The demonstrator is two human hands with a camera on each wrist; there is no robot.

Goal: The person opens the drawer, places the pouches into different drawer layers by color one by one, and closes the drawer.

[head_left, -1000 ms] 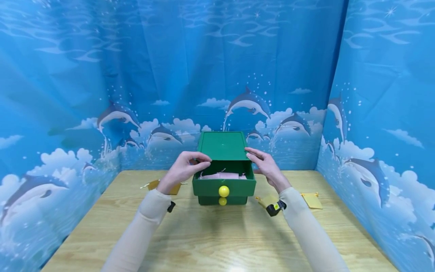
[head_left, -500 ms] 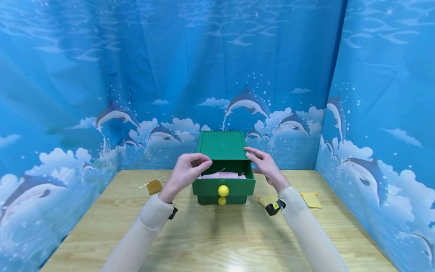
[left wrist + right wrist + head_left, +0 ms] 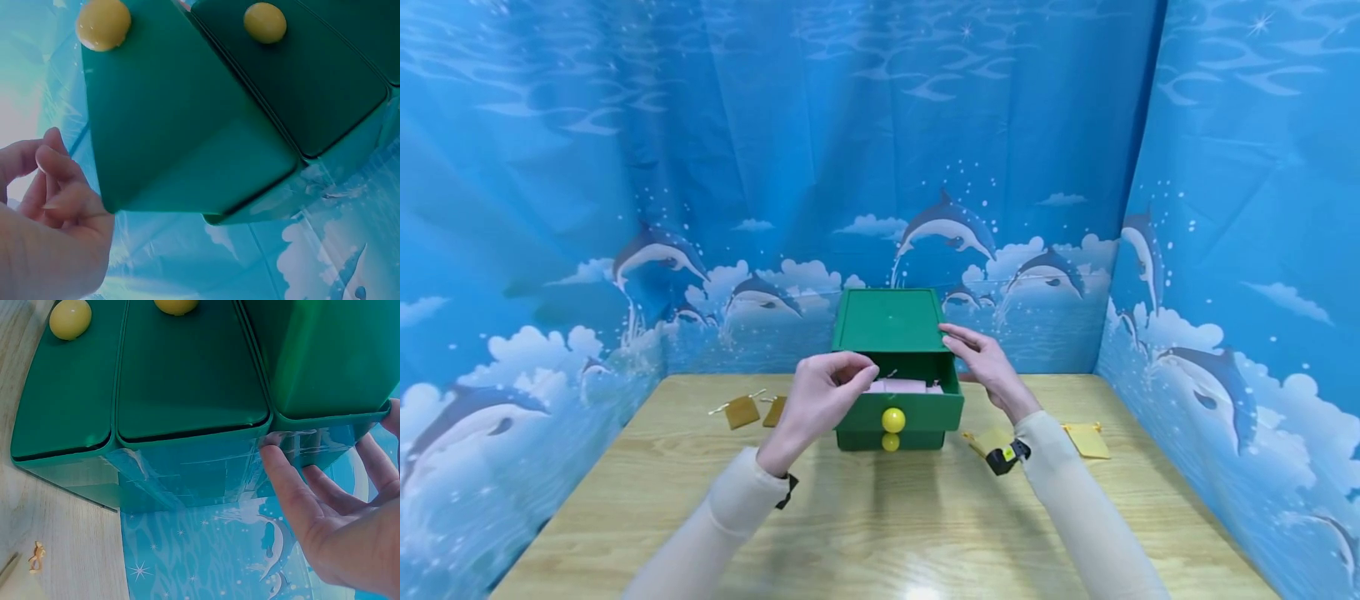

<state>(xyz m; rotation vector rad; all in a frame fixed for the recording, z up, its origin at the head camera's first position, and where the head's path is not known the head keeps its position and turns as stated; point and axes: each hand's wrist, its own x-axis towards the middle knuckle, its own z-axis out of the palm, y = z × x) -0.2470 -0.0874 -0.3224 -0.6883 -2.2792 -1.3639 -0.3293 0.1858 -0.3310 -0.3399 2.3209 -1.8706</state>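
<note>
A green drawer cabinet (image 3: 891,321) stands on the table with its top drawer (image 3: 857,412) pulled out. Pale pink items (image 3: 904,386) lie inside it. My left hand (image 3: 823,396) is over the drawer's front left corner, thumb and forefinger close together with nothing visible between them. In the left wrist view this hand (image 3: 62,212) appears beside the drawer's edge, its fingers loosely bent. My right hand (image 3: 991,371) rests against the cabinet's right side near the top edge. The right wrist view shows its fingers (image 3: 290,481) extended along the cabinet's side wall.
Two brown pouches (image 3: 742,412) with light cords lie left of the cabinet, one partly behind my left hand. On the right lie a yellow pouch (image 3: 1087,442) and another, partly covered by my wrist camera. Yellow knobs (image 3: 892,420) stick out from the drawer fronts. A dolphin-print curtain surrounds the table.
My left hand has left the cabinet's left edge and come lower and to the right, over the open drawer. Both brown pouches now show. My right hand stays in place.
</note>
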